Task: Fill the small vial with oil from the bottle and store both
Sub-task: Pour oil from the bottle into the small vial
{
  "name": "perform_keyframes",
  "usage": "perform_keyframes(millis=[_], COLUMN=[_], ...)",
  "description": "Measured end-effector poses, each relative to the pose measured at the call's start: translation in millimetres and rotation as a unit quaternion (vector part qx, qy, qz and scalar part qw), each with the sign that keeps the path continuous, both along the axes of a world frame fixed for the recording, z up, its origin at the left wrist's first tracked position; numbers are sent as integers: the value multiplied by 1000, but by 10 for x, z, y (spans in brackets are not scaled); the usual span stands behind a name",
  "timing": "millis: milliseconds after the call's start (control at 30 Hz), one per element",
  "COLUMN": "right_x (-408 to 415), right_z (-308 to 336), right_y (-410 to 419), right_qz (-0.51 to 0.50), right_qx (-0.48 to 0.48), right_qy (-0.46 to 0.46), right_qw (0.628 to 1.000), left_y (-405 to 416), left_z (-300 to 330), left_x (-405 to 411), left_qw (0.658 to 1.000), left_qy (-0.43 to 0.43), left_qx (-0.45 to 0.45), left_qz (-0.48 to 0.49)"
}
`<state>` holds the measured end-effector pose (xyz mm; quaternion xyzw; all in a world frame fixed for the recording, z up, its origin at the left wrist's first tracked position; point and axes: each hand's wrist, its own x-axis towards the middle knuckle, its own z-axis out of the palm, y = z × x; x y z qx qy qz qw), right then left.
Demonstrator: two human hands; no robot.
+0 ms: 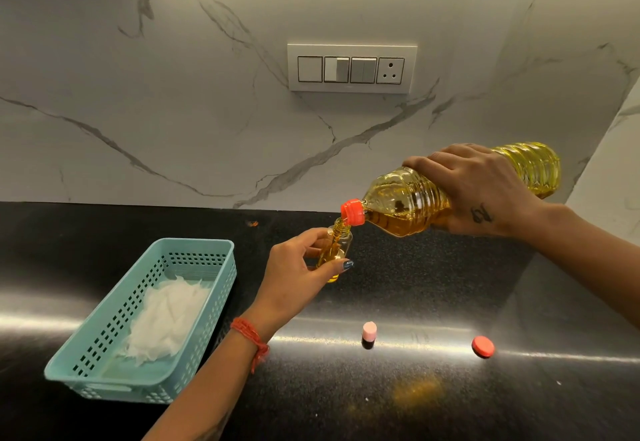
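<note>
My right hand (481, 187) grips a large clear oil bottle (408, 198), tipped nearly flat with its orange spout (352, 212) pointing left and down. A thin stream of yellow oil runs from the spout into the mouth of a small glass vial (337, 250). My left hand (298, 274) pinches the vial between thumb and fingers, tilted, above the black counter. The vial holds oil for most of its height. A small pink vial cap (369, 333) and a round orange bottle cap (483, 346) lie on the counter nearer to me.
A teal perforated basket (221, 267) with white crumpled paper (166, 323) inside sits at the left on the black counter (398, 302). A marble wall with a switch panel (351, 68) rises behind. A yellowish smear (417, 390) marks the counter in front.
</note>
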<state>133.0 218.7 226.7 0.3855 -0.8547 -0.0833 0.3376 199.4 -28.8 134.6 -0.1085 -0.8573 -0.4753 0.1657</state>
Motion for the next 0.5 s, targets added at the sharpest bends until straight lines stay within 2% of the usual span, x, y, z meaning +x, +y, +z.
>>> perform_keyframes(millis=[500], right_x=[-10], right_z=[-5], right_y=[5], right_qz=[1], right_qx=[1], right_qy=[-3], right_qw=[1000], left_y=[3], left_z=[10], left_x=[12], left_qw=[1000], left_qy=[-4], left_qx=[-1], left_qz=[-3])
